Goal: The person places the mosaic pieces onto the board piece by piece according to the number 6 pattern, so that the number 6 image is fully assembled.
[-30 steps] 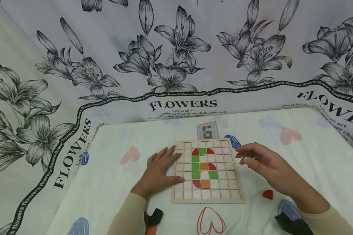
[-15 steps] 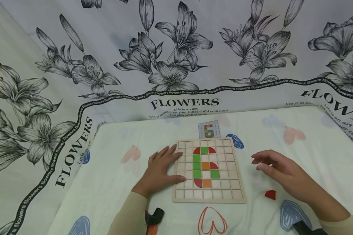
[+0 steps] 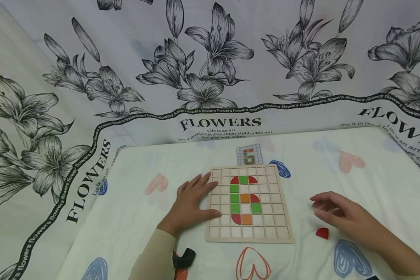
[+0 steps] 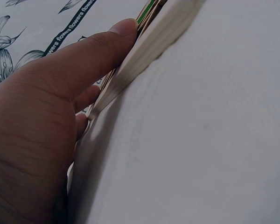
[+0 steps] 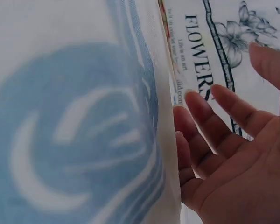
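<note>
A wooden grid board (image 3: 217,232) lies flat on the table, with green and orange square tiles and red quarter-round tiles set in its cells. My left hand (image 3: 187,206) rests at the board's left edge, fingers spread, fingertips and thumb touching the rim. The left wrist view shows the thumb (image 4: 102,51) on the board's edge. To the right of the board, my right hand (image 3: 343,216) hovers with loosely bent fingers and holds nothing. Just below its fingers sits a loose red quarter-round tile (image 3: 322,233) on the cloth. In the right wrist view the palm (image 5: 242,182) faces the camera.
Behind the board lies a small card (image 3: 249,154) printed with a coloured grid pattern. A white cloth (image 3: 182,163) with hearts covers the table. A curtain (image 3: 126,77) with flower drawings hangs behind. Near the left sleeve shows a black strap (image 3: 184,258).
My right hand has moved from the board's right edge rightward and toward me, to near the loose red tile. My left hand stays on the board. The view shifts slightly.
</note>
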Demonstrator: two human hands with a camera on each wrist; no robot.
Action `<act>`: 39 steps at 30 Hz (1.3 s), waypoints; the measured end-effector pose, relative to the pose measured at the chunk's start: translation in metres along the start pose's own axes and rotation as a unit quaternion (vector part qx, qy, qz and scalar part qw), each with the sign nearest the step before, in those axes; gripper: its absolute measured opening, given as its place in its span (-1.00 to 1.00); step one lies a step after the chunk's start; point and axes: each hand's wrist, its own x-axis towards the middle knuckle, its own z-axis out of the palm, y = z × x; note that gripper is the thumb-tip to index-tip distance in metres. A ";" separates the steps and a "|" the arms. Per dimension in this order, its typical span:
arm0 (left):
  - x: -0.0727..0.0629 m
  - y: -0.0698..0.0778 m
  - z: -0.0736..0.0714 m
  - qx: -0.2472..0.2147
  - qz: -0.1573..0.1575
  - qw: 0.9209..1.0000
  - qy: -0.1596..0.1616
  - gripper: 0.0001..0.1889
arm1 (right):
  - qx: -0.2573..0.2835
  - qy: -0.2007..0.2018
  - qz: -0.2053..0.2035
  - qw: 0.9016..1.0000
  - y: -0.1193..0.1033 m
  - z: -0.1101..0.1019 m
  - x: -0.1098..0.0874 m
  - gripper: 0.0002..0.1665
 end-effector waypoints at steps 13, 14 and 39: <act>0.000 -0.001 0.001 0.000 -0.004 1.000 0.000 0.01 | -0.042 -0.051 -0.047 0.997 0.014 -0.001 -0.012 -0.45; 0.000 -0.001 0.001 0.000 -0.004 1.000 0.000 0.01 | -0.048 -0.054 -0.059 0.996 0.014 -0.001 -0.012 -0.44; 0.000 -0.004 0.003 0.001 0.002 1.000 0.011 0.01 | -0.075 -0.083 -0.057 0.992 0.014 -0.005 -0.013 -0.69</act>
